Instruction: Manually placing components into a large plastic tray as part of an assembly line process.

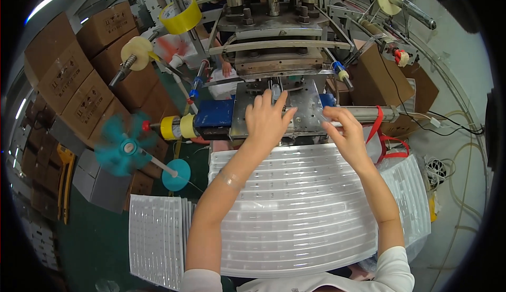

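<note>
My left hand (268,118) reaches over the metal bed plate (308,101) of a press, its fingers spread. Its fingertips are by a small translucent piece (275,90) in the middle of the plate; whether they touch it I cannot tell. At the plate's right edge is my right hand (345,131), thumb and fingers curled toward each other. Something small and clear seems to be between those fingertips, too faint to name. Below both forearms lies a wide stack of clear ribbed plastic sheets (295,208).
Above the plate hangs the press head (279,60). Tape rolls (180,15) sit on rods at left. A teal fan (126,145) spins beside cartons (87,94). More ribbed sheets (155,234) stand at lower left. Another person's hand (226,69) shows behind the press. A red strap (375,126) hangs at right.
</note>
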Demonstrator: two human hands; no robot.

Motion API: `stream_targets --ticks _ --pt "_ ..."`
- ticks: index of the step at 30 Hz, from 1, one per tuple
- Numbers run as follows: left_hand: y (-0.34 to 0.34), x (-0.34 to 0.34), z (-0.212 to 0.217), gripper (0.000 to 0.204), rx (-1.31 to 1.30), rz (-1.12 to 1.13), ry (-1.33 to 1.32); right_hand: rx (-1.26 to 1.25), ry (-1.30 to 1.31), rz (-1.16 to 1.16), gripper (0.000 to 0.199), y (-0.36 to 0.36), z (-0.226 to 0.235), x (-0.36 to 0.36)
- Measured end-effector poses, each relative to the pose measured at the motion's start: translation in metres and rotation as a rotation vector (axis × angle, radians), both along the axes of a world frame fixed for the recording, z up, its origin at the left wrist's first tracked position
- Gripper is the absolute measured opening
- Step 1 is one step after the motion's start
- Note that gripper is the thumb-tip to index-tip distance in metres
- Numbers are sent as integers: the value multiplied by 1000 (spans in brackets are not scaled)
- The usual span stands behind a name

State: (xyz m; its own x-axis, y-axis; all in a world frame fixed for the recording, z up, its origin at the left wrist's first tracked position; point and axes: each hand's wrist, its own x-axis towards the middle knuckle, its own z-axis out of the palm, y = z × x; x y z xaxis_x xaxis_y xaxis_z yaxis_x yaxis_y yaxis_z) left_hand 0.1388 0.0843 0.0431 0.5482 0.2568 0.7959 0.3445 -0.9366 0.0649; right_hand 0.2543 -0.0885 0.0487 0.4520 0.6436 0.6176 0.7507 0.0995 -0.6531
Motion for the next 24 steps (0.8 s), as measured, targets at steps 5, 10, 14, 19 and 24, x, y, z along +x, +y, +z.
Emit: stream_targets --ticks 5,10,14,19,24 --pt "13 26 9 27 13 -26 269 90 -244 -68 23 45 -3 14" --pt "-7 -41 18 20 -361 -238 25 -47 -621 -237 22 85 -11 21" --pt "-11 -101 20 23 -723 -298 75 -150 -628 -333 25 91 -17 21" --pt "-2 -145 -2 27 -825 -318 84 -49 -528 -277 48 73 -20 19" --pt "-34 -163 -22 29 -632 -254 308 -146 -457 53 35 15 -16 -27"
